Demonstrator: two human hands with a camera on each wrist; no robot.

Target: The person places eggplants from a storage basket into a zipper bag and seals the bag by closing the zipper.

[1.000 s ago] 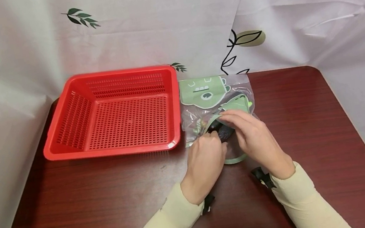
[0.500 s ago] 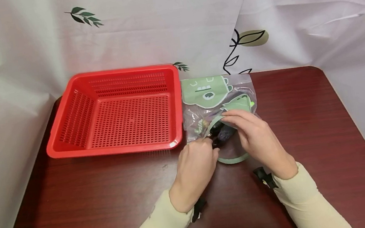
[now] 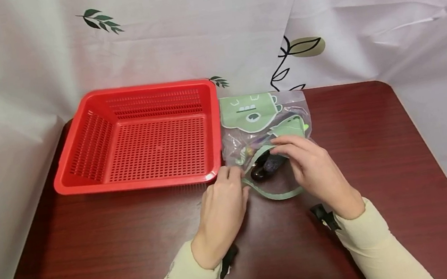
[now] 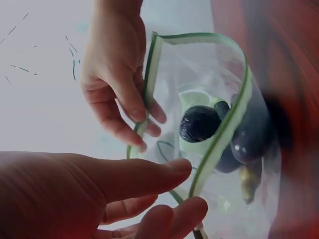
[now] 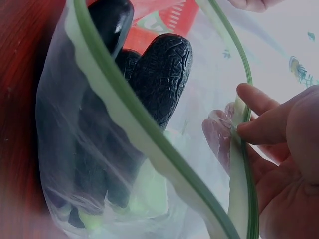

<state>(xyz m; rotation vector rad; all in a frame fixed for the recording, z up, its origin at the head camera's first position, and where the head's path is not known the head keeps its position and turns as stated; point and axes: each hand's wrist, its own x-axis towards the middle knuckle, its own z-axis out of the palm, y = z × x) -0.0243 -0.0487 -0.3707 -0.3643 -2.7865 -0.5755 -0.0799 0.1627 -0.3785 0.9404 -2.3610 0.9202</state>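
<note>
A clear zip bag (image 3: 282,194) with a green zip edge and a green cartoon print lies on its side, mouth held wide. Glossy dark eggplants (image 5: 110,27) and a wrinkled black elongated piece (image 5: 164,74), kind unclear, are inside it. My right hand (image 3: 322,173) pinches the upper zip edge, thumb on one side and fingers on the other. At the mouth's left corner is my left hand (image 3: 220,211); in the left wrist view its thumb and fingertips are apart beside the zip edge, holding nothing between them.
A red perforated basket (image 3: 165,184) stands on the left, its side close to the bag. The dark red wooden table (image 3: 381,160) is backed by a white leaf-patterned cloth (image 3: 174,32).
My left hand has drawn out of the bag's mouth and moved left to its corner, leaving the dark pieces inside. The right hand has stayed at the zip edge.
</note>
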